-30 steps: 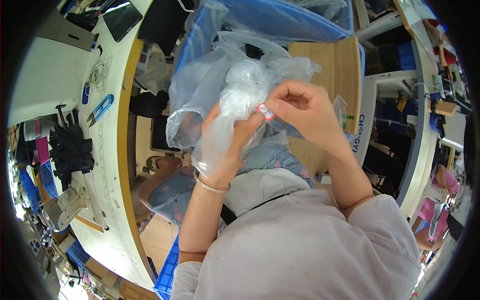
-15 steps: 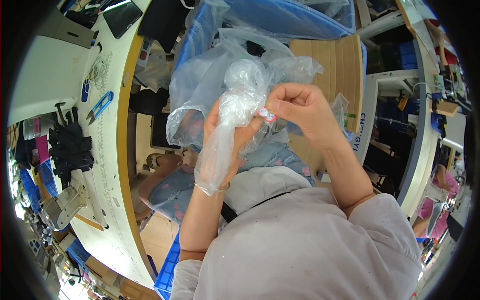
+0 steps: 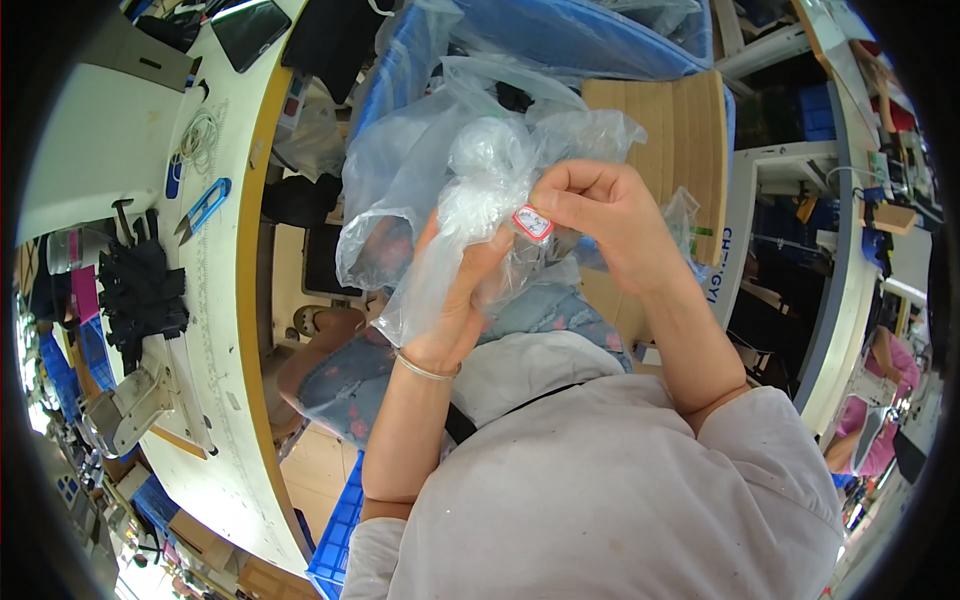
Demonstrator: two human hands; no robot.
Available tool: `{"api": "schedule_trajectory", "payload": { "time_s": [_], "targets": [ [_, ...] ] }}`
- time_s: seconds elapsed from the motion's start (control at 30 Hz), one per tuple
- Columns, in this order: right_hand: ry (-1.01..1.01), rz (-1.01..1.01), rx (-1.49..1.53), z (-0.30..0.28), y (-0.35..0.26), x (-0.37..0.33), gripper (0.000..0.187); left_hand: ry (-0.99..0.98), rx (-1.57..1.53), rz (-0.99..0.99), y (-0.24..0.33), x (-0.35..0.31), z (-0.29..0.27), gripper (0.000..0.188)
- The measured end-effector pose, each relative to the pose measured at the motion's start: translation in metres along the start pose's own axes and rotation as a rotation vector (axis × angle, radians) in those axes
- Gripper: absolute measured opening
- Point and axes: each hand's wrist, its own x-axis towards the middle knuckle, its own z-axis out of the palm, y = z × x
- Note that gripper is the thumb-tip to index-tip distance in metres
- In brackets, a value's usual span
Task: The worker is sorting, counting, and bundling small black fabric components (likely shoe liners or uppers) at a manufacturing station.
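Observation:
My left hand (image 3: 462, 312) is closed around a bunched clear plastic bag (image 3: 490, 190), whose loose end hangs over the wrist. With thumb and forefinger, my right hand (image 3: 605, 215) pinches the edge of a small white label with a red border (image 3: 532, 224). The label lies against the bag next to my left fingertips; I cannot tell whether it is stuck to it. Under both hands a larger clear plastic bag (image 3: 385, 170) spreads over a blue crate, and the bunched bag hides part of my left fingers.
The blue crate (image 3: 590, 45) stands ahead, with brown cardboard (image 3: 655, 125) at its right. On the white table (image 3: 215, 330) at left are blue-handled snips (image 3: 205, 208), a coil of cord (image 3: 197, 145), black fabric pieces (image 3: 142, 295) and a dark tablet-like device (image 3: 250, 35). Another person (image 3: 870, 410) sits far right.
The label has turned and shows more of its face. The loose end of the bag has shifted left, uncovering the bracelet on my left wrist. My right hand still pinches the label.

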Motion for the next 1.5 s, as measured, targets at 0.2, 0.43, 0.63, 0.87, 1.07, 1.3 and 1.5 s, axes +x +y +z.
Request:
{"api": "schedule_trajectory", "payload": {
  "time_s": [0.2,0.43,0.63,0.87,1.07,1.3,1.5],
  "targets": [
    [-0.012,0.004,-0.021,0.002,0.0,0.001,0.013,0.046,0.057,-0.004,0.0,0.0,0.001,0.047],
    [-0.026,-0.001,-0.025,0.001,-0.001,0.003,0.015,0.054,0.056,-0.024,-0.001,0.002,-0.004,0.047],
    [-0.053,-0.01,-0.029,0.002,0.0,0.005,0.015,0.036,0.014,-0.013,-0.002,0.001,-0.006,0.047],
    [-0.06,0.005,-0.062,0.003,0.0,0.005,0.015,0.006,-0.023,-0.008,-0.002,-0.002,-0.007,0.044],
    [-0.069,0.012,-0.051,0.004,0.001,0.005,0.013,-0.006,-0.069,0.079,-0.006,-0.004,-0.007,0.028],
    [-0.014,-0.082,-0.293,-0.002,-0.01,0.001,0.013,0.066,-0.009,0.115,-0.007,-0.008,-0.005,0.041],
    [-0.099,-0.595,-0.804,0.0,-0.014,-0.018,0.042,-0.134,0.767,0.472,-0.007,-0.027,0.014,0.043]
  ]
}}
